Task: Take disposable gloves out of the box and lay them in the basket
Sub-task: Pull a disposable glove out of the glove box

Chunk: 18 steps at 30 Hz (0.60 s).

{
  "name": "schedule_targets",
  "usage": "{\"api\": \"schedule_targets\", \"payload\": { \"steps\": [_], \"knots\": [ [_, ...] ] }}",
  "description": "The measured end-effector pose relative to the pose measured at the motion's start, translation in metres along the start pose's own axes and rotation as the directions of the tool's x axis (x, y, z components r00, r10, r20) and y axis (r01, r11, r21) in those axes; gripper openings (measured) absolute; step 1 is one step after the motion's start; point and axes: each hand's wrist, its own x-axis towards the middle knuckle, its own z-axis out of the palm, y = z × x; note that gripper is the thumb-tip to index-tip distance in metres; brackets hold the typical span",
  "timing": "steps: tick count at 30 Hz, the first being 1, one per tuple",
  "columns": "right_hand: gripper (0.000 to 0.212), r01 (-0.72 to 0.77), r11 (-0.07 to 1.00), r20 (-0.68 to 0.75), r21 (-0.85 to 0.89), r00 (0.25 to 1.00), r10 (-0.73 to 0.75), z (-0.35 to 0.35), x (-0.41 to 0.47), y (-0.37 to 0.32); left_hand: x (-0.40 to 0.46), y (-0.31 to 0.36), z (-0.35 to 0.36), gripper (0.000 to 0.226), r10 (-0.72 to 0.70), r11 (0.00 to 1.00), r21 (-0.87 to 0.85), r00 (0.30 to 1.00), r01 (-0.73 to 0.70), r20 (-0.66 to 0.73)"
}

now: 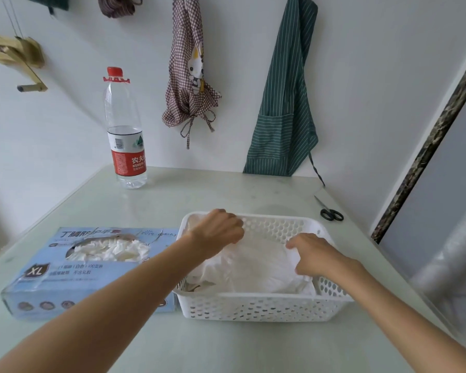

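Note:
A light blue glove box (pixel 73 275) lies flat on the table at the left, its oval opening showing crumpled white gloves (pixel 111 250). Right beside it stands a white perforated basket (pixel 256 305) holding several white gloves (pixel 256 267). Both my hands are inside the basket. My left hand (pixel 218 232) is over its far left corner, fingers curled down onto the top glove. My right hand (pixel 311 255) pinches the right edge of that same glove.
A water bottle (pixel 125 130) with a red cap stands at the table's far left. Black-handled scissors (pixel 330 211) lie at the far right near the wall. Two aprons (pixel 283 103) hang on the wall behind. The table edge drops off on the right.

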Motion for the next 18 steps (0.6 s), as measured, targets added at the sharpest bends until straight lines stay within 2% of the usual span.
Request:
{"api": "schedule_targets", "payload": {
  "steps": [2, 4, 6, 8, 10, 12, 14, 18],
  "knots": [
    [0.053, 0.006, 0.996, 0.028, -0.09, 1.0, -0.003, 0.003, -0.002, -0.004, -0.003, 0.002, 0.002, 0.029, -0.007, 1.0, -0.003, 0.994, 0.007, -0.107],
    [0.054, 0.016, 0.989, 0.045, -0.145, 0.999, -0.01, 0.002, -0.008, -0.004, -0.009, 0.001, 0.004, 0.03, -0.122, 0.984, -0.149, 0.981, 0.1, -0.151],
    [0.055, 0.003, 0.991, -0.024, -0.134, 1.0, -0.006, -0.008, -0.016, -0.002, -0.017, -0.003, 0.001, 0.027, -0.204, 0.919, -0.358, 0.976, 0.164, -0.076],
    [0.054, -0.017, 0.993, -0.139, -0.118, 0.99, 0.001, -0.016, -0.019, 0.001, -0.023, -0.006, 0.0, 0.024, -0.121, 0.872, -0.474, 0.992, 0.125, 0.038],
    [0.052, 0.018, 0.998, -0.14, -0.055, 0.99, -0.026, -0.017, -0.016, -0.001, -0.025, -0.004, 0.002, 0.043, 0.005, 0.845, -0.519, 0.97, 0.127, 0.245],
    [0.059, 0.075, 0.997, 0.009, 0.018, 0.997, -0.075, -0.009, -0.011, -0.007, -0.026, 0.003, 0.009, 0.066, 0.046, 0.85, -0.494, 0.908, 0.184, 0.417],
    [0.075, 0.072, 0.997, 0.169, 0.016, 0.983, -0.074, 0.002, -0.007, -0.01, -0.029, 0.007, 0.018, 0.082, 0.033, 0.878, -0.426, 0.86, 0.219, 0.51],
    [0.09, 0.072, 0.997, 0.253, 0.005, 0.965, -0.071, 0.013, 0.001, -0.004, -0.037, 0.013, 0.029, 0.084, 0.001, 0.951, -0.241, 0.777, 0.194, 0.629]
  ]
}}
